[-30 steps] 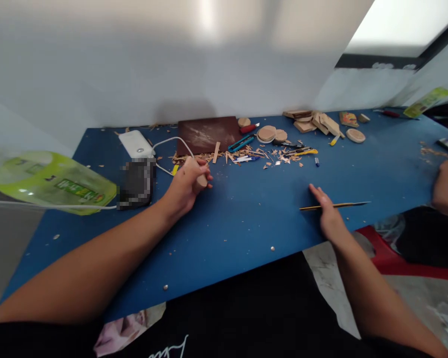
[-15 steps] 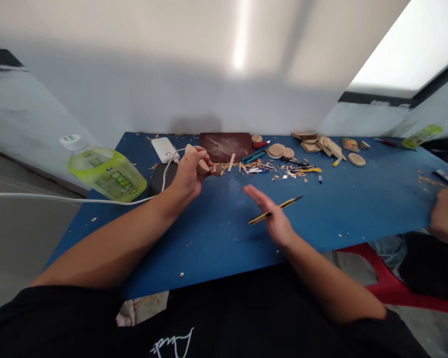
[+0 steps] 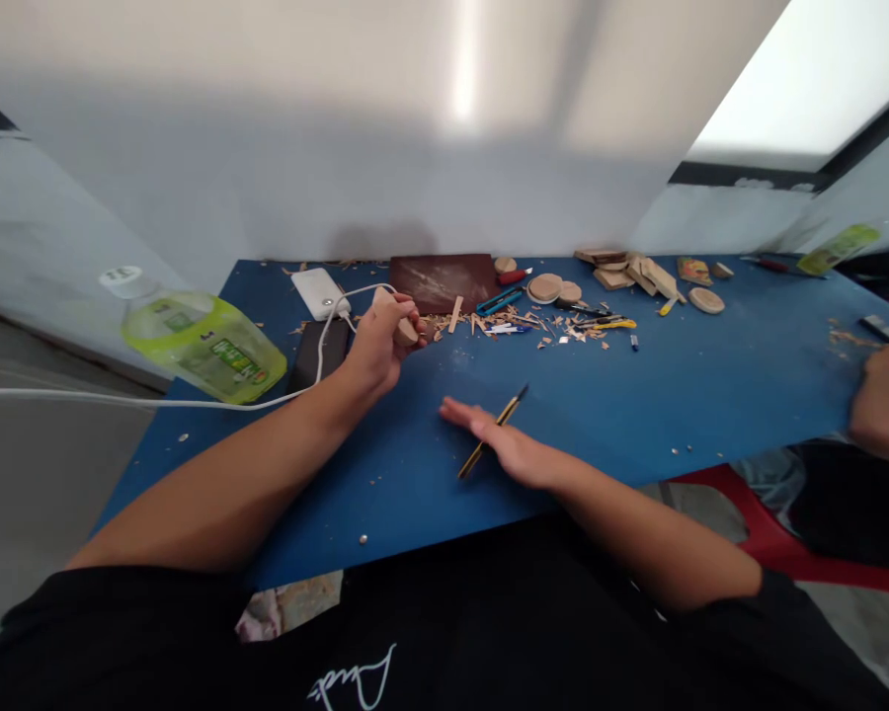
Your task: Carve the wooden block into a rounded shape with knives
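My left hand (image 3: 377,341) is closed around a small light wooden piece (image 3: 406,333), held just above the back left of the blue table (image 3: 600,415). Part of the wood is hidden by the fingers. A scrap of brown sheet shows by those fingertips. Nearer the front, my right hand (image 3: 500,444) has its fingers stretched out flat, palm edge down, with a yellow-and-black striped pencil (image 3: 471,461) tucked across it under the thumb. The pencil's dark tip points away to the right. Wood shavings (image 3: 523,321) lie beyond both hands.
A brown sheet (image 3: 443,281), cutters (image 3: 499,300), wooden discs (image 3: 544,288) and wood blocks (image 3: 652,276) line the back. On the left are a bottle (image 3: 207,346), a white power bank (image 3: 316,293) with a cable, and a dark phone (image 3: 320,351). Another person's hand (image 3: 885,405) rests at right.
My right hand has swung left and slightly down, and the pencil has turned steeper with it. My left hand has stayed at nearly the same spot with the wooden piece.
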`<state>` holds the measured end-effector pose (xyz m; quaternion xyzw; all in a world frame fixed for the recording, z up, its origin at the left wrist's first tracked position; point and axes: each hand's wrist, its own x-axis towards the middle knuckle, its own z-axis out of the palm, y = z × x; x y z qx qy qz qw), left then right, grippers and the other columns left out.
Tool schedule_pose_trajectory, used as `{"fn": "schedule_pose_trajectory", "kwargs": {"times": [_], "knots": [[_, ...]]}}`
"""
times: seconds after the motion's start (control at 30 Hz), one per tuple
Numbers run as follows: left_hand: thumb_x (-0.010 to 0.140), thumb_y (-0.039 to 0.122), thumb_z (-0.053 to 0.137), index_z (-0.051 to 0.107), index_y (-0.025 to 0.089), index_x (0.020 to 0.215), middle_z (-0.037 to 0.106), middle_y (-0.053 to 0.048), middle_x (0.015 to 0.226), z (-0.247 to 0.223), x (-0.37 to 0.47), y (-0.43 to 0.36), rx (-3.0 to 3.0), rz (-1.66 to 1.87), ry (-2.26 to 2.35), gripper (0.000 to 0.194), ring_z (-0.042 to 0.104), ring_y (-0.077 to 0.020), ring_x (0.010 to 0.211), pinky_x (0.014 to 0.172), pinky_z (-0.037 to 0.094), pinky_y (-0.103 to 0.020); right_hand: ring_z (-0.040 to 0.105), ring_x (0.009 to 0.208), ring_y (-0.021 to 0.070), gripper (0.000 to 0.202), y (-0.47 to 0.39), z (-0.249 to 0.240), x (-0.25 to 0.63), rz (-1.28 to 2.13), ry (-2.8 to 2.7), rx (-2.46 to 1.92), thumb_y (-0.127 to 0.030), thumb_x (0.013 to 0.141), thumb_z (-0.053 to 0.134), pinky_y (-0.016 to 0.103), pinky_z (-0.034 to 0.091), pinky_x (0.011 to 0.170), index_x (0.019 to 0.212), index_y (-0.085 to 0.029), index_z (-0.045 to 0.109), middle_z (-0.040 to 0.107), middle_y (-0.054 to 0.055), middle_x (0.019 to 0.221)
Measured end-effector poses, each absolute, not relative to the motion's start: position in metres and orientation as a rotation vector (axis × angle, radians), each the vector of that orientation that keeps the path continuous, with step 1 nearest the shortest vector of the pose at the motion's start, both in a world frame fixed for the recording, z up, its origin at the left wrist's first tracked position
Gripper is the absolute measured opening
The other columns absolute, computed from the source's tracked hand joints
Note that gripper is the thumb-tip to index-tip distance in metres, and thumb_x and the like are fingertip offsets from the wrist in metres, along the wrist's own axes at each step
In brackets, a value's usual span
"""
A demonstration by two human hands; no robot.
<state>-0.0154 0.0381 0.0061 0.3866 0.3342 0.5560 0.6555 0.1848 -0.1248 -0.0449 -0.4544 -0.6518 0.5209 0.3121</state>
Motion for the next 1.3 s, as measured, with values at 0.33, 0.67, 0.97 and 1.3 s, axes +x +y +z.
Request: {"fn": "schedule_pose_trajectory", "kwargs": {"times": [0.33, 0.67, 0.97, 1.3], "knots": [[0.077, 0.031, 0.077, 0.058, 0.022, 0.103, 0.061, 0.003, 0.084, -0.007, -0.016, 0.038, 0.974, 1.216, 0.77, 0.033, 0.065, -0.0137, 0.071, 0.058, 0.053, -0.026, 0.062, 0.138, 0.0283, 0.056, -0.097, -0.026, 0.299, 0.824, -1.402, -1.284, -0.057, 0.107, 0.039, 0.053, 0.039, 0.122, 0.146, -0.026, 0.064, 0.073, 0.011, 0.142], [0.078, 0.032, 0.085, 0.06, 0.021, 0.11, 0.062, 0.0, 0.093, -0.036, -0.014, 0.038, 1.224, 1.189, 0.744, 0.041, 0.066, -0.0149, 0.077, 0.059, 0.056, -0.026, 0.071, 0.124, 0.0295, 0.056, -0.042, -0.057, 0.305, 0.646, -1.314, -1.266, -0.065, 0.107, 0.037, 0.053, 0.052, 0.106, 0.132, -0.026, 0.069, 0.079, 0.011, 0.128], [0.083, 0.034, 0.084, 0.058, 0.022, 0.116, 0.061, -0.001, 0.099, -0.046, -0.02, 0.042, 1.316, 1.135, 0.716, 0.044, 0.064, -0.0155, 0.081, 0.065, 0.057, -0.028, 0.071, 0.124, 0.0265, 0.069, 0.052, -0.04, 0.244, 0.7, -1.442, -1.132, -0.081, 0.101, 0.038, 0.047, 0.053, 0.109, 0.129, -0.026, 0.068, 0.077, 0.012, 0.129], [0.086, 0.038, 0.083, 0.057, 0.022, 0.12, 0.062, -0.001, 0.101, -0.052, -0.027, 0.043, 1.404, 1.022, 0.737, 0.046, 0.062, -0.0136, 0.077, 0.068, 0.054, -0.027, 0.038, 0.038, 0.0152, 0.096, 0.084, -0.017, 0.227, 0.992, -1.517, -1.141, -0.089, 0.098, 0.009, 0.032, 0.032, 0.045, 0.08, -0.021, 0.075, 0.042, -0.002, 0.041]]}}
